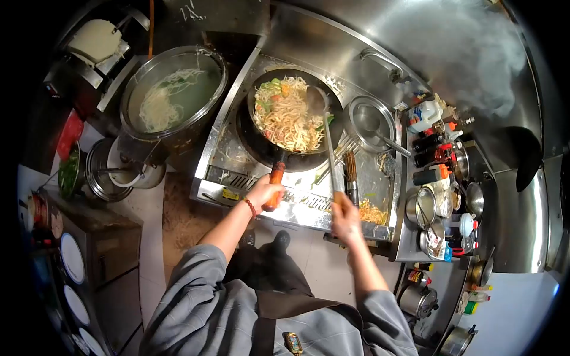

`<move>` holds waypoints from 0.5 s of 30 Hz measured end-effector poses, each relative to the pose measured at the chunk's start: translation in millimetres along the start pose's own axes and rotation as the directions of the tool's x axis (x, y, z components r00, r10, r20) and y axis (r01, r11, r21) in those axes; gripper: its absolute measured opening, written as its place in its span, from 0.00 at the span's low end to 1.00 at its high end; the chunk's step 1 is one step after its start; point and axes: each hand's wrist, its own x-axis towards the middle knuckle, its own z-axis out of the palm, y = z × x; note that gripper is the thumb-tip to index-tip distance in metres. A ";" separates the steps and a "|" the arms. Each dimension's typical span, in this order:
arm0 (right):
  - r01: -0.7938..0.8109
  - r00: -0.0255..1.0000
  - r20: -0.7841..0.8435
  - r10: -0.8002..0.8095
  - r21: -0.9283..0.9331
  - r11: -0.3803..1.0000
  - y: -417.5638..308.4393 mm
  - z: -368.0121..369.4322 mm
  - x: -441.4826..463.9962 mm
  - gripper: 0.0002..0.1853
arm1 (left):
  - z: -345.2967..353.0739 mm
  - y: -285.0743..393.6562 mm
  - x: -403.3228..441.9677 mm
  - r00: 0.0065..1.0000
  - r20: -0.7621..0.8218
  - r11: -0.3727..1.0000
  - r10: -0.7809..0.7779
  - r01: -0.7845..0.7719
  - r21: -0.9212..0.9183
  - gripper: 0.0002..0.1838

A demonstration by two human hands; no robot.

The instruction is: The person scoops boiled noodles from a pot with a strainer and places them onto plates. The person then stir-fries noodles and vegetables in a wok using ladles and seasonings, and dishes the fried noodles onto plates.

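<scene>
My left hand [263, 194], with a red bead bracelet at its wrist, is wrapped round the orange-brown handle of a dark wok [254, 126] on the steel stove. Noodles [289, 115] with green and orange vegetable pieces fill much of the wok. My right hand [346, 218] is closed on the wooden end of a long metal ladle [331, 151]. The ladle's head lies at the right side of the noodles inside the wok, partly hidden by them.
Left of the stove [208, 172], a large pot [222, 89] holds noodles in cloudy water. Right of the wok are a strainer on a bowl [392, 127], a brush [351, 178] and loose noodle scraps [373, 212]. Bottles [428, 141] and pots line the right shelf. Steam rises at upper right.
</scene>
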 end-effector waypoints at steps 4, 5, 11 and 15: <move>0.037 0.989 0.146 0.004 -0.277 0.960 -29.9 22.3 -61.7 0.29 | 7.0 6.8 -25.9 0.999 -0.021 0.997 0.048 -0.046 0.059 0.09; 0.211 0.977 0.075 -0.199 -0.241 0.947 -3.1 4.3 -88.9 0.30 | 14.1 19.3 -48.9 1.000 -0.029 1.000 0.001 -0.001 0.002 0.08; 0.321 0.945 0.177 -0.274 -0.351 0.880 -1.6 -117.5 -98.9 0.22 | 18.8 52.5 -108.5 0.995 0.025 0.993 -0.094 0.096 -0.073 0.05; 0.294 0.955 0.106 -0.276 -0.431 0.853 -45.0 -105.3 -15.1 0.16 | 3.2 9.9 -79.7 0.999 0.031 0.996 0.035 -0.033 -0.079 0.06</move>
